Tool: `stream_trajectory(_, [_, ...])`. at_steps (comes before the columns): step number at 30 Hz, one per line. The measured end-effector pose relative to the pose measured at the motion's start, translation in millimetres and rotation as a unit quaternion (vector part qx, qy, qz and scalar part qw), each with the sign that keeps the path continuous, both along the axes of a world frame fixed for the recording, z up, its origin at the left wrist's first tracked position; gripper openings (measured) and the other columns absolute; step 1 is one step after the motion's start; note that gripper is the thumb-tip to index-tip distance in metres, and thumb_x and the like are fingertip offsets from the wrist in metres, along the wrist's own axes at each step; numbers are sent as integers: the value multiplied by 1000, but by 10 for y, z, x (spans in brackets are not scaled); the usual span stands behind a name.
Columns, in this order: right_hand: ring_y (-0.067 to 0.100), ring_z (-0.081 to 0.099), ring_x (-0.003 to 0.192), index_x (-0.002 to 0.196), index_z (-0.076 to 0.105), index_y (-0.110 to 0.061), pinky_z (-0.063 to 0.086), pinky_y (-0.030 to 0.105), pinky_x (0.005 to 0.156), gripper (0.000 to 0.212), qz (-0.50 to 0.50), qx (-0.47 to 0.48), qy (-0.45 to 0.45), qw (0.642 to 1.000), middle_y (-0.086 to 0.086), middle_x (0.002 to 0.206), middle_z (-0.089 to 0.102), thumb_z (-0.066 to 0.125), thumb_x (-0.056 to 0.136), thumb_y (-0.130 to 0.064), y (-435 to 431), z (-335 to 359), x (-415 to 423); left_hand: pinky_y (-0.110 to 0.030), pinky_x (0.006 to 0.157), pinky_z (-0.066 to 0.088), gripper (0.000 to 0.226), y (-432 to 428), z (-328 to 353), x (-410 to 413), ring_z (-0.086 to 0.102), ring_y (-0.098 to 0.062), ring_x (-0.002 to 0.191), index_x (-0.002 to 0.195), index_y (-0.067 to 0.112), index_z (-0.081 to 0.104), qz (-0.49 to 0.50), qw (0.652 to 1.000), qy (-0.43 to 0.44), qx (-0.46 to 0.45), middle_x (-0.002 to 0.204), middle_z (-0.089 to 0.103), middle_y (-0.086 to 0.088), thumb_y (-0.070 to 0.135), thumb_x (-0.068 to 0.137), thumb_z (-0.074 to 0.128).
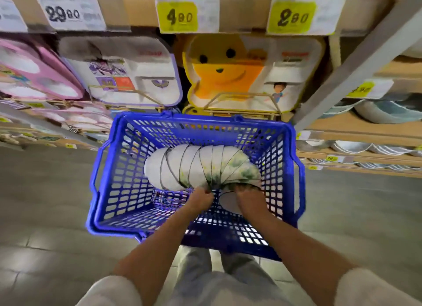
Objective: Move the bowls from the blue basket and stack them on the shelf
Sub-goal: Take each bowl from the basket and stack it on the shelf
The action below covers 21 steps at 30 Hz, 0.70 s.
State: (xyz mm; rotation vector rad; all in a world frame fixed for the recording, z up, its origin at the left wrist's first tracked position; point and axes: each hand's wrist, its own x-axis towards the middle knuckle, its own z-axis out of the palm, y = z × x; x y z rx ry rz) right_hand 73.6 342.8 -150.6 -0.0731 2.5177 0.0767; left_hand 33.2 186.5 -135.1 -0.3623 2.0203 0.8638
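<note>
Inside the blue basket [194, 127], a nested row of bowls [196, 166] lies on its side, curving from the left of the basket floor toward the right wall. The bowls are white with thin dark rims; those toward the right end carry a green speckled pattern.

Hand state:
- Left hand [199, 199]: curled over the near edge of the row, roughly at the basket's middle. Its fingers appear closed on one or more rims.
- Right hand [250, 199]: placed at the right end of the row, next to the left hand, fingers wrapped over the last bowl. A white bowl face shows between the two hands.

How many bowls are gripped cannot be determined; motion blur hides the fingertips.

Task progress: judged from this view, the whole row is in the basket, so the work is at or near its start. The shelf [365, 132] beyond and to the right of the basket holds other stacked dishes, but none can be identified as belonging to this batch.

Remaining steps: lift the gripped bowls clear of the basket rim, carry them to the shelf, stack them upright, and repeat until the basket is empty.
</note>
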Motion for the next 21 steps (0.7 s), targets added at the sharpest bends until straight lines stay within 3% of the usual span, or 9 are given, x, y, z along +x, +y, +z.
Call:
stream_trajectory(3, [14,60,41,81,78,-29,45,18,39,32,-7,-27,17,999,-2,52,62,86,50,-30,-78,-98,-76,-36,66,45,27,16,-185,44,59,-33,77,113,-2,58,11,999,-26,24,91,63,-31,1,89,47])
stream_trajectory(6, [13,57,36,64,77,-30,40,18,34,36,8,-52,41,998,-1,46,59,93,33,-35,-135,-175,-204,-31,61,41,18,-39,-325,88,52,-21,66,81,7,63,-23,999,-45,10,73,61,-11,12,89,48])
stream_trajectory(8, [14,63,44,69,77,-31,43,19,38,39,30,-28,52,998,1,54,65,94,35,-40,-173,-149,-236,-28,57,37,21,-89,-362,91,50,-18,62,70,12,59,-20,998,-51,8,66,57,-4,13,89,48])
stream_trajectory(10, [16,68,62,83,77,-32,50,21,51,34,45,-39,32,998,0,72,71,91,52,-38,-160,-123,-232,-29,62,39,21,-133,-368,88,53,-21,67,71,11,59,-14,998,-59,17,70,59,-7,12,89,48])
stream_trajectory(13, [13,64,54,66,74,-27,44,19,47,28,24,-69,84,994,-5,60,66,91,44,-26,-151,48,-203,-29,63,40,18,-194,-296,51,52,-22,69,74,8,57,-13,998,-54,39,73,57,-12,9,89,48])
stream_trajectory(15, [18,68,85,98,73,-27,53,27,68,21,-11,-82,58,995,-3,93,73,70,77,-25,-116,161,-225,-29,61,39,15,-232,-221,17,50,-22,68,78,7,59,-23,997,-38,57,72,55,-11,7,88,48])
stream_trajectory(17, [27,59,114,132,55,-27,50,36,88,40,-45,-102,2,994,4,127,63,47,94,-16,-49,248,-228,-24,55,40,16,-268,-135,-33,53,-20,67,92,7,63,-35,997,-18,72,75,59,-7,7,89,48])
stream_trajectory(21, [35,59,112,149,27,-40,50,40,84,73,-136,-121,-52,982,15,134,55,40,90,2,21,669,-305,-26,58,40,17,-357,58,-125,56,-20,69,88,7,65,-30,997,3,76,79,61,-9,8,91,48])
